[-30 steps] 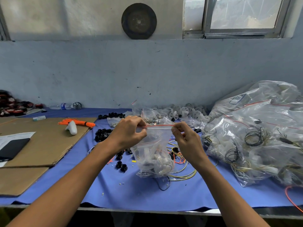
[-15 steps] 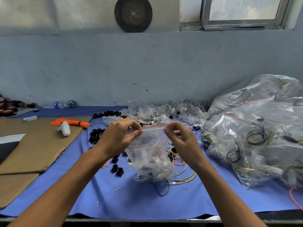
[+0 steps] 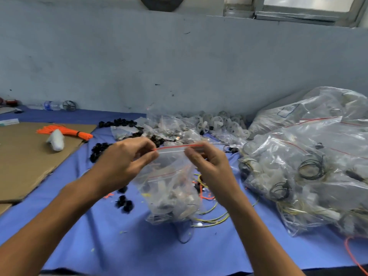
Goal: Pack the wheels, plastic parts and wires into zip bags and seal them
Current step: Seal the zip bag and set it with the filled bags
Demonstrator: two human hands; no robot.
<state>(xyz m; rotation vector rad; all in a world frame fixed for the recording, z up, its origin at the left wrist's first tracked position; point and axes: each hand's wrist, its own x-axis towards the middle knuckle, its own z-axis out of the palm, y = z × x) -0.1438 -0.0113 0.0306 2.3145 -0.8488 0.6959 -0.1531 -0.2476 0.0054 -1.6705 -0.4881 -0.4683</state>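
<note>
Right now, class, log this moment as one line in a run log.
step: sealing | left hand: pinches zip bag top strip | right hand: pinches same strip | bag: filled | seal: cannot tell if closed

Worn on the head, looking forward and down along both forearms onto the table [image 3: 119,246]. Close on the left hand [image 3: 123,162] and right hand [image 3: 213,168] at centre frame, bag [image 3: 171,192] between them. Wide-angled, reaching the wall [image 3: 179,66] beyond and a window [image 3: 298,10] edge top right; cardboard [image 3: 25,160] far left, packed bags [image 3: 298,152] far right.
</note>
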